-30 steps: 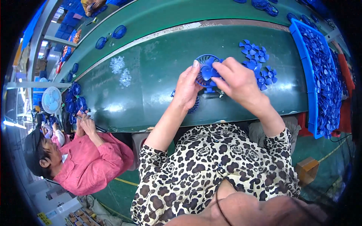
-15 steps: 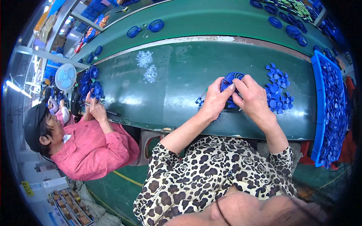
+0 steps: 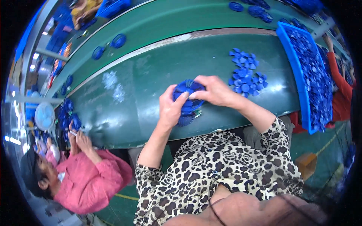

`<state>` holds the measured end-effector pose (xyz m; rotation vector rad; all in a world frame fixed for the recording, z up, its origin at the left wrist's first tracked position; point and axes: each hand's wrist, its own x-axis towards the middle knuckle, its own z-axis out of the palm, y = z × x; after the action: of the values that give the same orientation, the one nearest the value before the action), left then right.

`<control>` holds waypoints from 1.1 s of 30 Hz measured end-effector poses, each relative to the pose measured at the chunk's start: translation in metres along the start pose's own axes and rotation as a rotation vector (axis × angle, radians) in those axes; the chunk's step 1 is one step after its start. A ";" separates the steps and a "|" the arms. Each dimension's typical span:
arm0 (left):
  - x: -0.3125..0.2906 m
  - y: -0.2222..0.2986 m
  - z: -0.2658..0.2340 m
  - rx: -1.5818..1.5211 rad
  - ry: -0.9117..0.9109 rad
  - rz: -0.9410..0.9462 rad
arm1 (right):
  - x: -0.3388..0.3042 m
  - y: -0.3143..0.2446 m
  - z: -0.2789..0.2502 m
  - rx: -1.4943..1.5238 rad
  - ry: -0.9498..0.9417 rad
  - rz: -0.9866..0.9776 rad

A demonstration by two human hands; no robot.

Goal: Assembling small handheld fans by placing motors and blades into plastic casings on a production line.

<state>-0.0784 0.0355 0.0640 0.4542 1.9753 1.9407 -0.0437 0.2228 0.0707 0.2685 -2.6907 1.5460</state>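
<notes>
- At the middle of the dark green bench top (image 3: 151,94), both hands are working on a round blue ribbed plastic fan-like part (image 3: 187,98); the left hand (image 3: 170,109) is gripping its rim, thumb pressing, while the right hand (image 3: 215,91) is pinching its top edge.
- Judging by this, a fitting step is under way; seating it would call for steady pressure.
- At two o'clock, small loose blue plastic pieces (image 3: 244,75) are lying beside a long blue plastic tray (image 3: 298,71).
- At eight o'clock, a co-worker in a pink top (image 3: 90,180) is sitting.
</notes>
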 end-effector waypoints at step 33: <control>0.139 -0.027 -0.050 1.003 -0.022 0.166 | 0.026 0.092 -0.103 -0.375 0.400 0.100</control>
<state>-0.2255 0.0525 0.0360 0.8731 2.8479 0.8482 -0.0903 0.3532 0.0471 -0.1700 -2.6183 0.9486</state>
